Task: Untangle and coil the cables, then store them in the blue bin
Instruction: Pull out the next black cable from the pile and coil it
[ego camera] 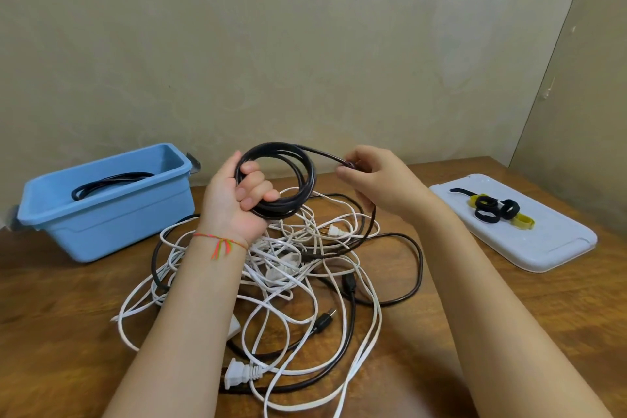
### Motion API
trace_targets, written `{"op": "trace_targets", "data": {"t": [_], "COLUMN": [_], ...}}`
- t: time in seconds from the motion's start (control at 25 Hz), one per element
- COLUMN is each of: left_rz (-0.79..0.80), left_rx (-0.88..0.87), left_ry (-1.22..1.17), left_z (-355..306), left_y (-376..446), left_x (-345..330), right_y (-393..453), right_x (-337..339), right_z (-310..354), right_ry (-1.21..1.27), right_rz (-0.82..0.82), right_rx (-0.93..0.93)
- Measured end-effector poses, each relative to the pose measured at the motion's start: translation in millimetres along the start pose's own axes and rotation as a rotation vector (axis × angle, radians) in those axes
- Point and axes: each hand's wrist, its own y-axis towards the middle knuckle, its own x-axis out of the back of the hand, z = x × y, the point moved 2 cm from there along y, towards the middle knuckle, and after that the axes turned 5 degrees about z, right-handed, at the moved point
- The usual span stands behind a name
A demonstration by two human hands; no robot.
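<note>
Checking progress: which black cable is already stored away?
The black cable coiled inside the blue bin; the other coil is held by the left hand.

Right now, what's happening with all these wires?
A person is winding a black cable into a coil. The left hand holds the loops, and the right hand pinches the free strand to feed it on. A tangle of white and black cables lies on the wooden table. The blue bin already holds one black coil. Cable ties sit on a white lid.
</note>
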Motion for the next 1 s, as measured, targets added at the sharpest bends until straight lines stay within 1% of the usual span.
{"op": "trace_targets", "data": {"t": [0.16, 0.32, 0.36, 0.4, 0.44, 0.52, 0.56, 0.6, 0.68, 0.76, 0.88, 0.92, 1.0], "left_rz": [-0.112, -0.186, -0.171, -0.128, -0.063, 0.064, 0.088, 0.076, -0.011, -0.079, -0.108, -0.111, -0.09], "left_rx": [-0.082, -0.272, -0.303, -0.32, -0.325, -0.334, -0.355, -0.388, -0.446, -0.467, -0.555, -0.607, -0.696], "left_ry": [-0.012, 0.01, 0.033, 0.064, 0.096, 0.192, 0.279, 0.398, 0.717, 1.014, 1.244, 1.334, 1.567], "left_z": [-4, -4, -4, -3, -2, 6, 12, 19, 31, 39, 41, 40, 40], "left_y": [-1, -2, -3, -3, -4, -5, -5, -5, -4, -3, -4, -5, -6], "left_x": [2, 3, 1, -3, -9, -22, -26, -29, -28, -23, -21, -21, -20], "right_y": [4, 4, 4, 5, 6, 7, 6, 5, 2, -1, -6, -7, -11], "right_x": [-2, -1, -2, -4, -7, -17, -22, -27, -37, -46, -53, -54, -53], "right_z": [-6, -12, -12, -12, -10, -3, 2, 7, 16, 21, 22, 21, 26], "right_ry": [0.058, 0.114, 0.074, -0.024, -0.173, -0.45, -0.526, -0.573, -0.622, -0.654, -0.688, -0.672, -0.635], "right_rz": [-0.053, -0.103, -0.13, -0.149, -0.147, -0.074, -0.022, 0.029, 0.133, 0.284, 0.532, 0.574, 0.599], "right_rx": [-0.071, -0.15, -0.162, -0.161, -0.143, -0.1, -0.085, -0.064, -0.002, 0.026, -0.054, -0.086, -0.103]}}
